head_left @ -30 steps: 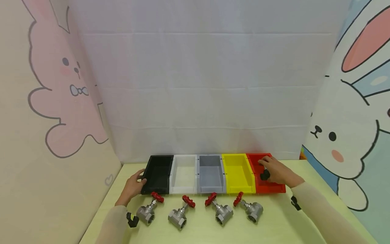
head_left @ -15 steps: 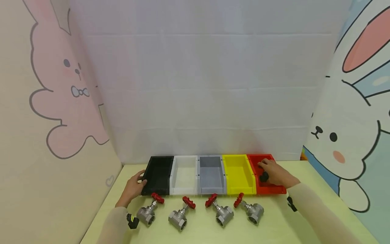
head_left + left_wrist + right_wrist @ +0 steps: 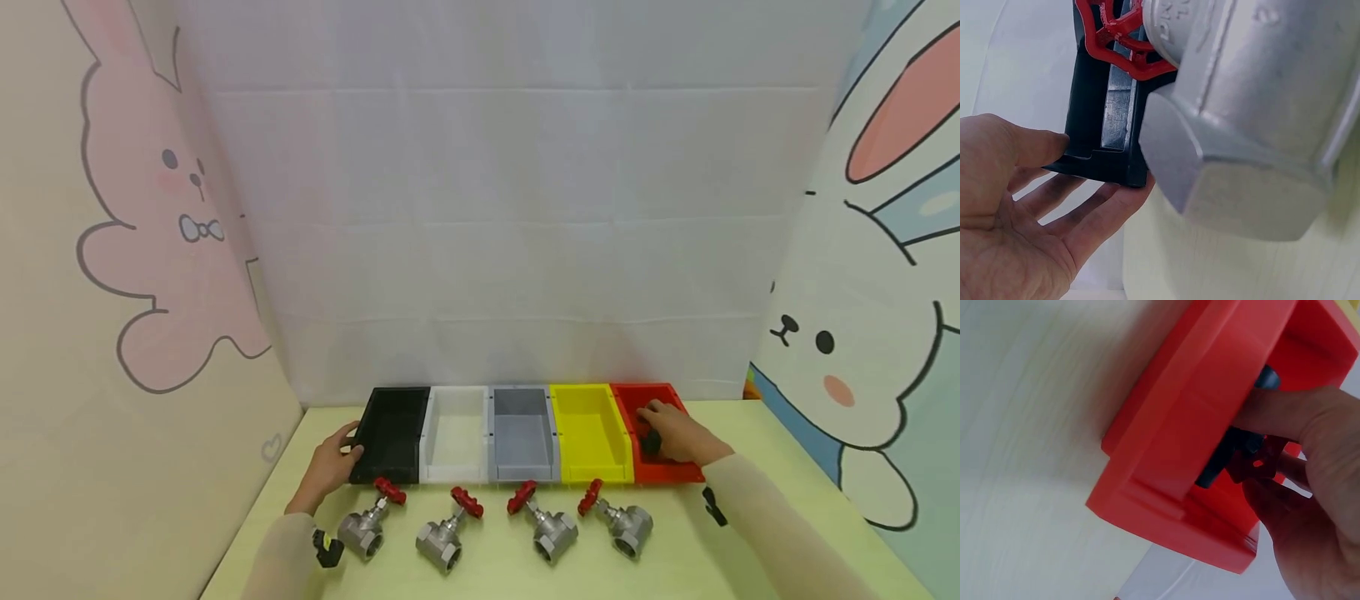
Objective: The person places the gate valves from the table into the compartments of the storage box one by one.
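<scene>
My left hand [image 3: 324,468] grips the left side wall of the black bin [image 3: 390,435]. In the left wrist view its thumb lies at the rim and the fingers reach round the outside. At the far right of the row, my right hand [image 3: 678,433] reaches into the red bin [image 3: 670,473]. Its thumb and fingers pinch a black fitting with a dark red part [image 3: 1257,467], low inside the bin. That fitting is partly hidden by the fingers and the bin's front wall, so its full shape does not show.
Between the black and red bins stand a white bin [image 3: 455,475], a grey bin [image 3: 524,473] and a yellow bin [image 3: 597,473]. Several silver valves with red handwheels, such as one valve [image 3: 441,542], lie on the table in front. A white sheet [image 3: 480,250] hangs behind.
My right hand has sunk slightly deeper into the red bin with the black fitting. The left hand keeps its hold on the black bin. The whole head view has shifted a little.
</scene>
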{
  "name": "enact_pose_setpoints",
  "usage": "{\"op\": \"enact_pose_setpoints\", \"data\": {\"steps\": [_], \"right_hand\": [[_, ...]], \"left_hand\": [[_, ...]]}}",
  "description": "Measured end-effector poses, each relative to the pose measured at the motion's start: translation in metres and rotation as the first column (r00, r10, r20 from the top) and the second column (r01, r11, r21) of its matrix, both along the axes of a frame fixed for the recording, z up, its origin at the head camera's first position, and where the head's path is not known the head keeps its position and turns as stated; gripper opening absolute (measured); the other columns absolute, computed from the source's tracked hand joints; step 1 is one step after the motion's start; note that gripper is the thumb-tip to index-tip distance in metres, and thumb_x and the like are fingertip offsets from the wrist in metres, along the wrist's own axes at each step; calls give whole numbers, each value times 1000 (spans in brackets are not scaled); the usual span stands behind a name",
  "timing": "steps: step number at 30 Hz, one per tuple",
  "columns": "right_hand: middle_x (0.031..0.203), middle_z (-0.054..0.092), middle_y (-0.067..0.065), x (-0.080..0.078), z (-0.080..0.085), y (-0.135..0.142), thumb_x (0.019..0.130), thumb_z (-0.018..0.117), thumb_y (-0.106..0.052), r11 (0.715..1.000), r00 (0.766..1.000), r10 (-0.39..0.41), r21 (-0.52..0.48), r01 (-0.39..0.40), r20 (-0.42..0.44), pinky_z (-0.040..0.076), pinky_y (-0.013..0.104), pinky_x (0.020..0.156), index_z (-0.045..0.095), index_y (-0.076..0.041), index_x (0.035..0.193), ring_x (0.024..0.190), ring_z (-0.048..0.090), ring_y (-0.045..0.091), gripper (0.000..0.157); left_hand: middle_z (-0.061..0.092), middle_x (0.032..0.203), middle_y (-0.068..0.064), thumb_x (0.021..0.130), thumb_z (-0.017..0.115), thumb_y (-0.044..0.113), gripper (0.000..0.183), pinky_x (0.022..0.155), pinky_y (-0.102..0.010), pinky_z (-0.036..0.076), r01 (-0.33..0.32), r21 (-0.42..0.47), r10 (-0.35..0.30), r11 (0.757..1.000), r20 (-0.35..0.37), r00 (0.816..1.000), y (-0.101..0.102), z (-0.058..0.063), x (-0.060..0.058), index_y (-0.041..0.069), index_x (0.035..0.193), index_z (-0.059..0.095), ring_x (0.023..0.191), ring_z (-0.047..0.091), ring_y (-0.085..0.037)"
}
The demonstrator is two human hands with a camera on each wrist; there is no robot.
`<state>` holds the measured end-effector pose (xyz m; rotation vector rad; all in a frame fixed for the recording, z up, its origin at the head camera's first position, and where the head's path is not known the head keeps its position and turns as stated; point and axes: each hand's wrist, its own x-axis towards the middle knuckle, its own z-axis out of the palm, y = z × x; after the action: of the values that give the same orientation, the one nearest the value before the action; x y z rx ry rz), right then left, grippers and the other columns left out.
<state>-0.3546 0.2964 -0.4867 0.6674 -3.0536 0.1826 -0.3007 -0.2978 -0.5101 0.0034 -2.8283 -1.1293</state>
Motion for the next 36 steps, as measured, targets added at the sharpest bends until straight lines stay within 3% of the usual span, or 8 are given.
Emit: {"op": "enact_pose_setpoints", "data": {"steps": [7,12,20,28,36], "right_hand": [[111,55,12,-1,-9,-2,69,78,0,1000,1000,-4,23,4,-10,52,46,86,56,-4,124,96,52,24,59],[107,55,10,3,-12,-4,69,77,1,1000,1000,-7,19,7,-5,52,46,86,57,-5,121,93,52,23,56],[111,56,10,3,-11,-4,71,74,3,1000,1000,-23,16,23,0,51,47,88,57,-8,124,93,53,22,57],[123,53,14,10,-3,-1,67,74,7,1000,1000,-15,-9,15,-22,52,47,87,57,-7,124,106,51,29,62],[123,53,15,21,8,1,64,80,-2,999,996,2,-38,-6,-87,52,48,85,56,-9,124,104,53,29,64]], "left_hand": [[53,128,-29,95,51,14,50,77,-44,54,-17,10,17,1000,0,1000,3,2,4,8,143,37,106,60,-41],[55,126,-29,94,52,13,50,79,-45,53,-11,2,11,1000,-8,1000,2,1,6,7,142,38,102,63,-37],[54,128,-28,95,50,15,50,81,-47,52,1,2,-1,1000,-16,1000,1,-2,2,8,142,37,105,61,-39],[53,129,-28,95,50,15,50,75,-42,54,-10,9,10,1000,3,1000,0,-3,1,9,143,37,104,61,-39],[53,129,-28,95,50,14,50,72,-40,54,-11,11,11,1000,1,1000,0,-2,0,9,143,37,103,62,-41]]}}
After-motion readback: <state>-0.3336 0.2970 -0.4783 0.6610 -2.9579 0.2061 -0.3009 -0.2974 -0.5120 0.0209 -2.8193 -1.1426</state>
